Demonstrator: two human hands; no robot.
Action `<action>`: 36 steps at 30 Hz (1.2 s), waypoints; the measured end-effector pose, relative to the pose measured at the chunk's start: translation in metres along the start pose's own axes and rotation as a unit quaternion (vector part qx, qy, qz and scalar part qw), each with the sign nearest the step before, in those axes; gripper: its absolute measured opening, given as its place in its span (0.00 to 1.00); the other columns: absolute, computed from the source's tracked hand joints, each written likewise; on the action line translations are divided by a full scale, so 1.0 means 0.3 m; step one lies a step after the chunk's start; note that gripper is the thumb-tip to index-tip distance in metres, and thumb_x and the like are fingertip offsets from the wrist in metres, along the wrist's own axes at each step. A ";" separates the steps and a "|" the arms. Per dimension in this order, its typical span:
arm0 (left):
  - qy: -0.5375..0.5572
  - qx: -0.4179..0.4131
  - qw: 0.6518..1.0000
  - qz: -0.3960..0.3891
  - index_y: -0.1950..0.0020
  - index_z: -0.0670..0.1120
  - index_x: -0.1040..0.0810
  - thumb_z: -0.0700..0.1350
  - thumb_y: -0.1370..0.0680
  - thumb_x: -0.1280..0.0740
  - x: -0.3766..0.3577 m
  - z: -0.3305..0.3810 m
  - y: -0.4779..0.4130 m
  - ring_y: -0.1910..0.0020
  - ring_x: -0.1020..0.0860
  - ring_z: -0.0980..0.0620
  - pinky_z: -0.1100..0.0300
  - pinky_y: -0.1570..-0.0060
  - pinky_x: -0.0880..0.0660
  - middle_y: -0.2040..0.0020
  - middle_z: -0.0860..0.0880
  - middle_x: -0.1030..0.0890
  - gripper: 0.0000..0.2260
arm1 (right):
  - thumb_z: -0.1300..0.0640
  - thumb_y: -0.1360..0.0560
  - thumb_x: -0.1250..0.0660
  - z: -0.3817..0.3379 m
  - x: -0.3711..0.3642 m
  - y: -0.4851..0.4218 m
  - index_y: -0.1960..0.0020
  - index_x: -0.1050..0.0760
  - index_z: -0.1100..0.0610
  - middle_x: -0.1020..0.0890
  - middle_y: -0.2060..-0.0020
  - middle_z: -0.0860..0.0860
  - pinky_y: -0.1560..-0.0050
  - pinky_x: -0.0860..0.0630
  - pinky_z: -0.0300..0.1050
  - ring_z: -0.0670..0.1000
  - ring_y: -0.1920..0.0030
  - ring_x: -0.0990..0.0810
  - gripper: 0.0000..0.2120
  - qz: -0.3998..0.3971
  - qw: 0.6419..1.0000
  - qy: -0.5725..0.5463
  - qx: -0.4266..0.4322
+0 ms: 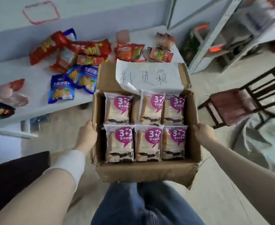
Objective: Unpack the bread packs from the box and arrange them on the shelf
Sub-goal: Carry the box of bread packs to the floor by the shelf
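Jeans-clad knees [143, 202] below the box [146, 172] of bread packs [147, 142], left hand [87, 135] and right hand [203, 133] tight on its sides.

An open brown cardboard box [146, 171] sits between the hands, its side walls gripped by the left hand [87, 132] and the right hand [203, 133]; its near wall is creased and torn at the corner on the right hand's side; the far flap stands up beyond the hands with a white sheet [149, 77] of handwriting on it. Six bread packs [148, 143] lie flat inside, face up, in two rows of three; each has a pale wrapper with a purple "3+2" bubble and sliced bread with a dark band. A grey metal shelf [214, 34] stands well beyond the right hand, blurred.
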State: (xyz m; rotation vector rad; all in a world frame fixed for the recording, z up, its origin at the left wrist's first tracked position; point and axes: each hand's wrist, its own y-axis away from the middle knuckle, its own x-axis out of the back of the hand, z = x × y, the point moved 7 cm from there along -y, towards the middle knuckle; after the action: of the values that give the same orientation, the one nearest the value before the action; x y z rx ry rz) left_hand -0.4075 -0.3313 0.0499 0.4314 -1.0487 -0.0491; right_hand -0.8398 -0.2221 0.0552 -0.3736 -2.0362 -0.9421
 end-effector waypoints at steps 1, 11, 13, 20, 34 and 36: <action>-0.007 -0.025 1.000 -0.013 0.47 0.36 0.28 0.44 0.19 0.45 -0.036 0.101 -0.031 0.50 0.24 0.34 0.51 0.54 0.31 0.50 0.31 0.23 0.12 | 0.56 0.21 0.43 0.068 0.048 -0.020 0.51 0.24 0.67 0.19 0.54 0.65 0.59 0.33 0.44 0.61 0.56 0.23 0.15 0.010 1.000 -0.015 -0.018; -0.134 -0.276 0.946 -0.105 0.41 0.37 0.29 0.46 0.19 0.46 -0.458 1.089 -0.229 0.42 0.27 0.35 0.48 0.43 0.32 0.44 0.34 0.24 0.15 | 0.57 0.21 0.41 0.583 0.405 -0.179 0.56 0.24 0.66 0.20 0.53 0.66 0.56 0.31 0.47 0.62 0.55 0.24 0.14 0.116 0.961 -0.123 -0.221; -0.138 -0.304 0.933 -0.133 0.41 0.37 0.28 0.46 0.19 0.46 -0.540 1.256 -0.251 0.42 0.27 0.35 0.48 0.41 0.31 0.44 0.34 0.24 0.15 | 0.58 0.21 0.42 0.662 0.448 -0.201 0.53 0.23 0.70 0.20 0.53 0.67 0.52 0.28 0.51 0.65 0.51 0.23 0.15 0.135 0.946 -0.142 -0.258; -0.157 -0.409 0.869 -0.229 0.40 0.37 0.28 0.44 0.19 0.46 -0.851 1.865 -0.237 0.42 0.27 0.34 0.50 0.45 0.31 0.42 0.33 0.24 0.14 | 0.61 0.22 0.41 0.925 0.574 -0.346 0.56 0.24 0.67 0.21 0.59 0.64 0.54 0.29 0.49 0.63 0.53 0.22 0.12 0.189 0.885 -0.229 -0.358; -0.220 -0.440 0.824 -0.282 0.42 0.36 0.27 0.43 0.19 0.44 -1.515 2.624 -0.271 0.46 0.26 0.33 0.49 0.50 0.30 0.47 0.32 0.22 0.13 | 0.58 0.20 0.44 1.343 0.720 -0.845 0.45 0.25 0.67 0.20 0.49 0.67 0.52 0.30 0.50 0.66 0.47 0.24 0.15 0.183 0.812 -0.294 -0.470; -0.226 -0.447 0.819 -0.281 0.47 0.35 0.27 0.42 0.19 0.44 -1.653 2.676 -0.322 0.49 0.26 0.33 0.52 0.56 0.34 0.50 0.31 0.22 0.12 | 0.57 0.20 0.44 1.402 0.668 -0.953 0.45 0.25 0.67 0.20 0.48 0.66 0.51 0.30 0.50 0.66 0.47 0.24 0.15 0.184 0.802 -0.305 -0.479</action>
State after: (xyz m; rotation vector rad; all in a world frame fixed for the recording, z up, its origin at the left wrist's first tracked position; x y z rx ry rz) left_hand -1.3225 -0.5577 -0.0565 -0.1699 -1.1961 -1.1853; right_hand -1.3601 -0.1197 -0.0777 -1.7416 -1.7071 -1.6919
